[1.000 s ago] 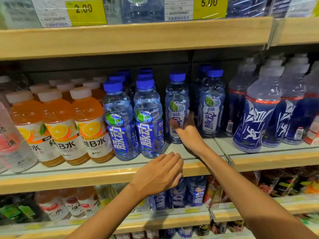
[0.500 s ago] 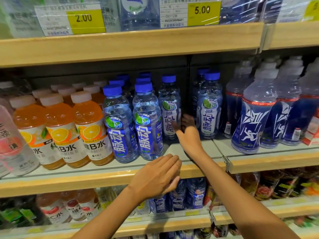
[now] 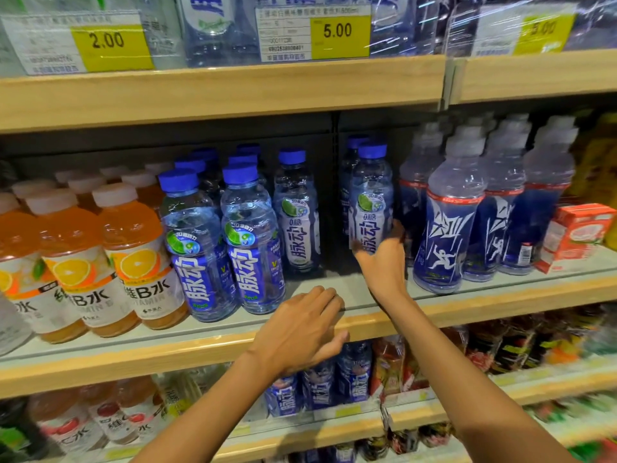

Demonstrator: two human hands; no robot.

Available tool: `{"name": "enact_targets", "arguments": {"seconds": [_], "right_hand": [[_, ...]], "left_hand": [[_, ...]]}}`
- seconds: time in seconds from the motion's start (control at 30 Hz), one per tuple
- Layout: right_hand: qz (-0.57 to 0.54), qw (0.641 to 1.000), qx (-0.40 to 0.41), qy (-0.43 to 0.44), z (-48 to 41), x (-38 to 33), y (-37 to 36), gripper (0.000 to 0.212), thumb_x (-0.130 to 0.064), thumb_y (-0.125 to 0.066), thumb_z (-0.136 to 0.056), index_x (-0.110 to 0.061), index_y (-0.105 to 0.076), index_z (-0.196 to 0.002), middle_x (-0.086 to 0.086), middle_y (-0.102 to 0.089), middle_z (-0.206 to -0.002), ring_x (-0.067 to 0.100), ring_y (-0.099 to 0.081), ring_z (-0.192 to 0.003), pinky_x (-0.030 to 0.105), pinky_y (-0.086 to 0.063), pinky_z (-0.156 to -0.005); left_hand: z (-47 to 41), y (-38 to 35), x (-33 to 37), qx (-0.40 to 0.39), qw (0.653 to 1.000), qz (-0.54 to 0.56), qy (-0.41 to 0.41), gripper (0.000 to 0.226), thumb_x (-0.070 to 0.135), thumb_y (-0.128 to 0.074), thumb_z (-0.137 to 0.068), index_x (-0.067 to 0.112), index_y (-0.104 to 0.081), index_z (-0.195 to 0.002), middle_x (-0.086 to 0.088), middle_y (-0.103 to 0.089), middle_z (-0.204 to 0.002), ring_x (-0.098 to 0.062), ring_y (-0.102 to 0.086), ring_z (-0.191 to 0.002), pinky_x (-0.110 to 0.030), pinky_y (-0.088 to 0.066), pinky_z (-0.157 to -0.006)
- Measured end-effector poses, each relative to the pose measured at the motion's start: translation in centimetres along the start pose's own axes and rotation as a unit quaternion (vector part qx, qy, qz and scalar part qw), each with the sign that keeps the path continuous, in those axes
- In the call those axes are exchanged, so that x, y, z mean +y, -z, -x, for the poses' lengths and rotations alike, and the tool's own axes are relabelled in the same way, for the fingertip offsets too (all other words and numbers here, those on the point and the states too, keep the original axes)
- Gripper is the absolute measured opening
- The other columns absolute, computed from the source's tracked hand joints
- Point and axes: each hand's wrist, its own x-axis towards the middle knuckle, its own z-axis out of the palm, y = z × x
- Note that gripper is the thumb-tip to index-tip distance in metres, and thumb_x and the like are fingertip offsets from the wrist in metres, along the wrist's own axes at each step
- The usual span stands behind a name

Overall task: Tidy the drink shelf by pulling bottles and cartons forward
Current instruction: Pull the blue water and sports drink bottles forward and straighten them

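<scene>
Reaching deep into the shelf (image 3: 500,305), your right hand (image 3: 380,262) curls round the lower part of the upright bottle (image 3: 370,202), which stands well back from the front edge. Pull it straight toward you. Your left hand (image 3: 300,325) rests relaxed on the edge, farther off.

A shop: light wooden shelves (image 3: 220,91) hold rows of blue-capped clear plastic bottles (image 3: 250,242); yellow price tags (image 3: 110,45) along the top read 2.00, 5.00.
</scene>
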Motion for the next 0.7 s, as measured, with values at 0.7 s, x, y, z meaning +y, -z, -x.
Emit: {"name": "enact_targets", "arguments": {"seconds": [0.7], "right_hand": [[-0.04, 0.999, -0.023, 0.005, -1.0, 0.5, 0.2, 0.058, -0.022, -0.081, -0.063, -0.001, -0.049, -0.106, 0.005, -0.07, -0.088, 0.023, -0.067, -0.081, 0.03, -0.055, -0.065]], "left_hand": [[0.3, 0.8, 0.5, -0.023, 0.998, 0.028, 0.042, 0.055, 0.049, -0.023, -0.095, 0.01, -0.057, -0.116, -0.006, -0.058, -0.117, -0.022, -0.055, -0.1, -0.036, -0.049, -0.072]]}}
